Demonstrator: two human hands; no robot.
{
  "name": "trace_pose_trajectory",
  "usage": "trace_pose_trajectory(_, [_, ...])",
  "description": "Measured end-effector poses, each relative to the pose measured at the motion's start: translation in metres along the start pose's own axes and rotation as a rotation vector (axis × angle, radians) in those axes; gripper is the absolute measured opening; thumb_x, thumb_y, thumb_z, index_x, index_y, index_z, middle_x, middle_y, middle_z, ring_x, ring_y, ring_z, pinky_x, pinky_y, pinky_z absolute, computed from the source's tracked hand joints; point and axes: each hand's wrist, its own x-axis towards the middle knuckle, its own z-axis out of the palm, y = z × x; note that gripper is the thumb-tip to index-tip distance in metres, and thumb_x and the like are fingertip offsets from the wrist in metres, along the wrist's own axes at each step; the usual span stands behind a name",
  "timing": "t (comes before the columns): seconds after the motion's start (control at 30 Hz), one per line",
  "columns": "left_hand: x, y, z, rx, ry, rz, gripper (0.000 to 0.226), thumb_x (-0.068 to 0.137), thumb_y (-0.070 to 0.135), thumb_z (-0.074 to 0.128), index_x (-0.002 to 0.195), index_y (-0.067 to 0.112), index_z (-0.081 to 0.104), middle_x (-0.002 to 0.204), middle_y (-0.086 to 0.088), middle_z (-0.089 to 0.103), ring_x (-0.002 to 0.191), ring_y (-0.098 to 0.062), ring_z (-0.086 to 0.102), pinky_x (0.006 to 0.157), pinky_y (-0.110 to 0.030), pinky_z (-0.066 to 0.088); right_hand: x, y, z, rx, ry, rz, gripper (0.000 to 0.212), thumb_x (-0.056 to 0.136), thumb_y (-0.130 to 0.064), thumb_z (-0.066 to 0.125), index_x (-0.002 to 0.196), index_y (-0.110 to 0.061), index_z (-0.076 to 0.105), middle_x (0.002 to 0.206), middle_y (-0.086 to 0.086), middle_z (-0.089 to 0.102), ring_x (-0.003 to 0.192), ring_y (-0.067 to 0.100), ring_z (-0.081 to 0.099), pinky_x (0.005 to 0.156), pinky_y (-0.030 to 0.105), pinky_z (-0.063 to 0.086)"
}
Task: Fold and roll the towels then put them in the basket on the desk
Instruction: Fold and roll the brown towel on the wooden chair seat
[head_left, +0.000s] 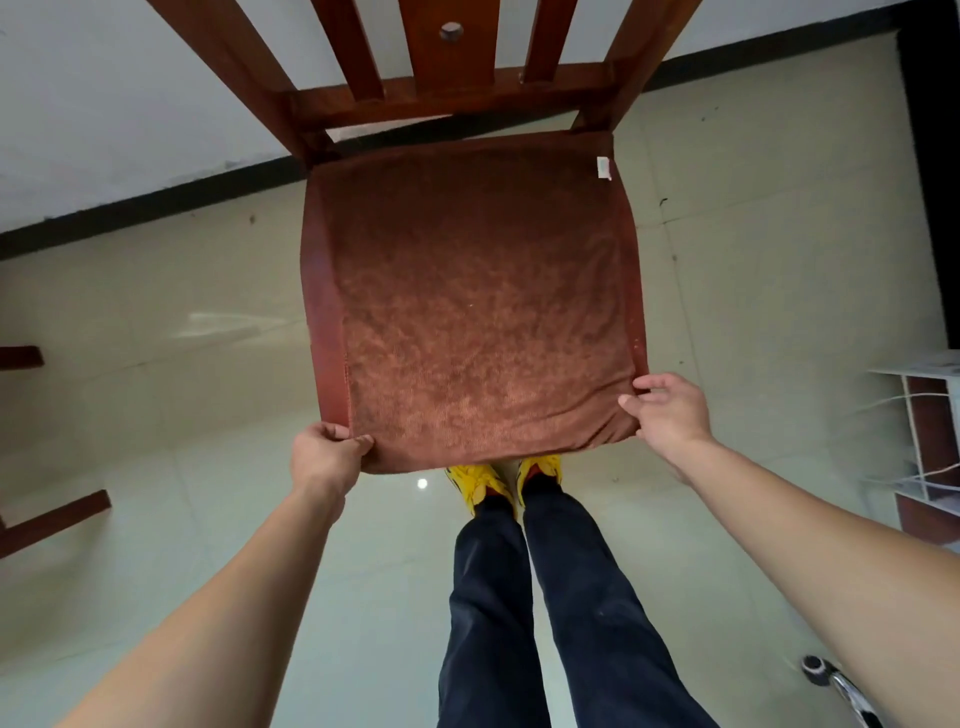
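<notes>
Brown towel (478, 301) lies spread flat over the seat of a wooden chair (447, 93), covering it edge to edge. Near hem droops slightly over the front of the seat; far hem sits against the chair back. White care tag (603, 168) at far right corner. Left edge shows a smoother hemmed band.

Left hand (324, 454) pinches the near left corner, thumb on top, fingers curled under the cloth. Right hand (667, 410) is at the near right corner, fingers bent around the edge; grip looks looser, and I cannot tell for certain that the cloth is clamped. Both hands are at the same hem, one per corner, about equally near.

The towel extends straight away from the hands toward the chair back. It reads close to square in this wide-angle view, perhaps a bit longer front to back; long axis not certain. Hem between the hands runs left to right.

Judgement: first fold not yet made. The likely move is carrying the near hem away to meet the far hem, or across sideways. Corners must stay level or the fold will skew.

Basket and desk not in view. The person's yellow shoes (480, 483) show below the seat, on pale floor tile (156, 322).
</notes>
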Motion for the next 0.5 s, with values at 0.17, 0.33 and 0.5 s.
trace_pose_trajectory(0.17, [-0.003, -0.011, 0.006, 0.012, 0.128, 0.016, 0.024, 0.08, 0.012, 0.072, 0.074, 0.016, 0.049, 0.075, -0.007, 0.062, 0.067, -0.024, 0.055, 0.062, -0.03, 0.041, -0.003, 0.013, 0.004, 0.029, 0.081, -0.005, 0.016, 0.082, -0.017, 0.073, 0.092, -0.022, 0.062, 0.092, 0.001, 0.069, 0.087, 0.021, 0.067, 0.082, 0.035, 0.054])
trace_pose_trajectory(0.33, [-0.007, -0.027, 0.007, -0.09, 0.242, -0.274, 0.016, 0.084, 0.018, 0.058, 0.093, 0.005, 0.056, 0.083, -0.012, 0.059, 0.071, -0.03, 0.055, 0.07, -0.037, 0.049, -0.011, 0.031, 0.001, 0.114, 0.347, 0.217, 0.02, 0.09, -0.007, 0.052, 0.104, -0.015, 0.065, 0.101, 0.006, 0.066, 0.082, 0.028, 0.062, 0.073, 0.028, 0.046])
trace_pose_trajectory(0.5, [-0.009, -0.041, 0.019, -0.293, -0.095, -0.369, 0.025, 0.089, -0.003, 0.051, 0.11, 0.01, 0.053, 0.097, -0.009, 0.058, 0.094, -0.028, 0.055, 0.081, -0.039, 0.047, -0.014, 0.043, 0.016, 0.343, -0.023, 0.392, 0.05, 0.089, 0.009, 0.052, 0.13, -0.019, 0.052, 0.113, 0.003, 0.06, 0.103, 0.021, 0.057, 0.074, 0.035, 0.055])
